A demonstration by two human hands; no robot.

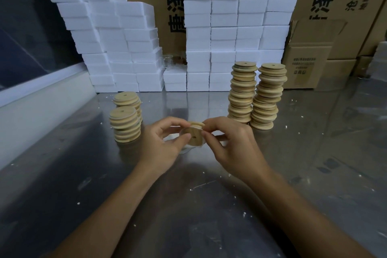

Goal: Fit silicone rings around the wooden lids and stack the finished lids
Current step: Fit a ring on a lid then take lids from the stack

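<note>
A round wooden lid [194, 136] with a small centre hole is held above the table between both hands. My left hand [165, 144] pinches its left rim, and my right hand [232, 144] pinches its right rim. A clear silicone ring [184, 132] lies partly around the lid's edge. A few loose clear rings [184, 150] lie on the table just under the lid. Two short stacks of lids [125, 124] stand to the left. Two tall stacks of lids [256, 94] stand to the right.
The shiny metal table [188, 205] is dotted with white crumbs. White foam blocks [226, 27] are piled high along the back. Cardboard boxes [307, 63] stand at the back right. A white ledge [41, 100] runs along the left edge.
</note>
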